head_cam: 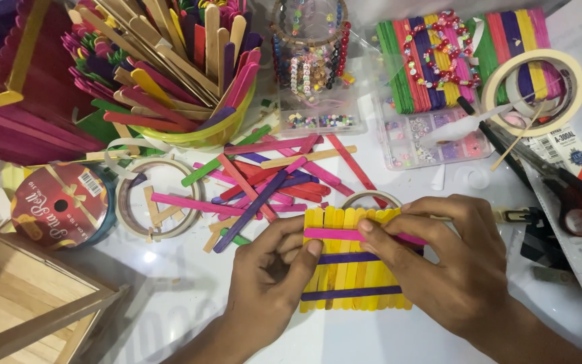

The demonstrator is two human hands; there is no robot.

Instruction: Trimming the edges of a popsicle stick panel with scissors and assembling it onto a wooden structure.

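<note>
Yellow stick panel (351, 269) lies flat on the white table (190, 310) directly under my hands, two purple sticks (351, 292) already across it. My right hand (453, 259) arches over its right half, fingertips pressing the pink stick (335, 234) down. My left hand (274, 269) curls at the left edge, thumb and forefinger pinching that stick's end. I judge I'm seating this top crossbar; next it needs squaring and firm pressure.

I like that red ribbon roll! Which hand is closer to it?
Left. The left hand lies just right of the red ribbon roll; the right hand is farther right, across the yellow stick panel.
</note>
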